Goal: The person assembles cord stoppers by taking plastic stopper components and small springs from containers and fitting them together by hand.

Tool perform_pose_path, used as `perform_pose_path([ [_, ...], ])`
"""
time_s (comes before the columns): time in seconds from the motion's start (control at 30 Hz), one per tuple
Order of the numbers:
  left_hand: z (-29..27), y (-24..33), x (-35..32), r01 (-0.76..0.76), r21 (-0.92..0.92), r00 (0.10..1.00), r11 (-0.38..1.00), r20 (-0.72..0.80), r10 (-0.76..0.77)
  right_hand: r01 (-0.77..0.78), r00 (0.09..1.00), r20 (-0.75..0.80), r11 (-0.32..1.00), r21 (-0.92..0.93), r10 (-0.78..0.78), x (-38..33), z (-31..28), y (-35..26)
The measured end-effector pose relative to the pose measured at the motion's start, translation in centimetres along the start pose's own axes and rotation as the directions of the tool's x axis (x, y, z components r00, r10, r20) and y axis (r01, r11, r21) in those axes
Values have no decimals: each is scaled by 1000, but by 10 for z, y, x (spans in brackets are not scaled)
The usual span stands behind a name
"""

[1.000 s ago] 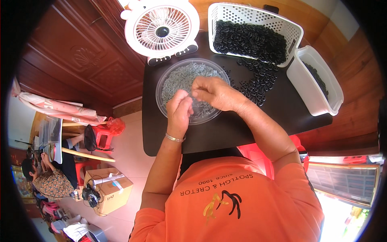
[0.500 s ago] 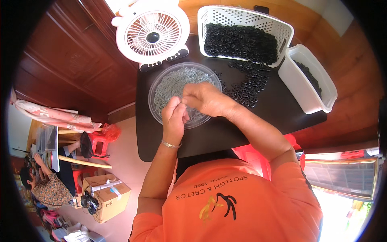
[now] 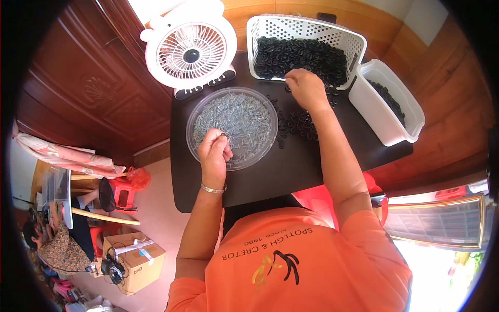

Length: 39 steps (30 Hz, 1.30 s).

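Observation:
My left hand [image 3: 214, 152] is closed over the near left part of a round clear tub [image 3: 232, 167], a small black ring [image 3: 224, 135] showing between thumb and forefinger. Small silvery metal pieces, screw-like [image 3: 236, 112], fill the tub. At the front edge of a white perforated basket [image 3: 358, 44], my right hand [image 3: 307, 91] is closed in a pinch. Whatever its fingertips hold, if anything, is too small to make out. Black ring-shaped pieces [image 3: 304, 54] are heaped in the basket, and loose black rings [image 3: 299, 124] lie on the dark table beside my right forearm.
A pink-and-white fan [image 3: 191, 55] stands at the back left. On the right, a white bin [image 3: 387, 104] holds more black pieces. A cardboard box [image 3: 138, 262] sits on the floor at left, near another person [image 3: 65, 247] working at a separate table.
My right hand has left my left hand over the tub and moved right and away to the basket's front edge. My left hand stays over the tub, the black ring now visible.

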<state>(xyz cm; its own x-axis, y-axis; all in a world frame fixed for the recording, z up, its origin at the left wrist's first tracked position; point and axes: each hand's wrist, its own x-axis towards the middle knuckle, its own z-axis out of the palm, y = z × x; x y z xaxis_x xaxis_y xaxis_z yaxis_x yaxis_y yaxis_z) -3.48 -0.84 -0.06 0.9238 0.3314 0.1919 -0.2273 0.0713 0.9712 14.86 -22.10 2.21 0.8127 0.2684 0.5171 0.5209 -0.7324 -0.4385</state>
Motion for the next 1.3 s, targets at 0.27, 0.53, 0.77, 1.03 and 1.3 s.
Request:
perform_pose_path([
  [0.27, -7, -1, -1, 16, 6, 1000, 1000, -3, -16, -82, 914, 394, 995, -63, 101, 0, -11, -2],
  [0.53, -1, 0, -1, 20, 13, 1000, 1000, 8, -20, 110, 989, 120, 964, -244, -83, -2, 30, 12],
  [0.77, -4, 0, -1, 21, 3, 1000, 1000, 10, -21, 99, 919, 393, 943, -316, 35, -1, 18, -1],
  [1.03, -4, 3, -3, 28, 21, 1000, 999, -7, -28, 56, 908, 417, 973, -223, 43, -5, 2, 0],
  [1.3, -3, 1, -1, 61, -60, 998, 996, -14, -62, 61, 906, 417, 952, -299, 73, -7, 8, -6],
])
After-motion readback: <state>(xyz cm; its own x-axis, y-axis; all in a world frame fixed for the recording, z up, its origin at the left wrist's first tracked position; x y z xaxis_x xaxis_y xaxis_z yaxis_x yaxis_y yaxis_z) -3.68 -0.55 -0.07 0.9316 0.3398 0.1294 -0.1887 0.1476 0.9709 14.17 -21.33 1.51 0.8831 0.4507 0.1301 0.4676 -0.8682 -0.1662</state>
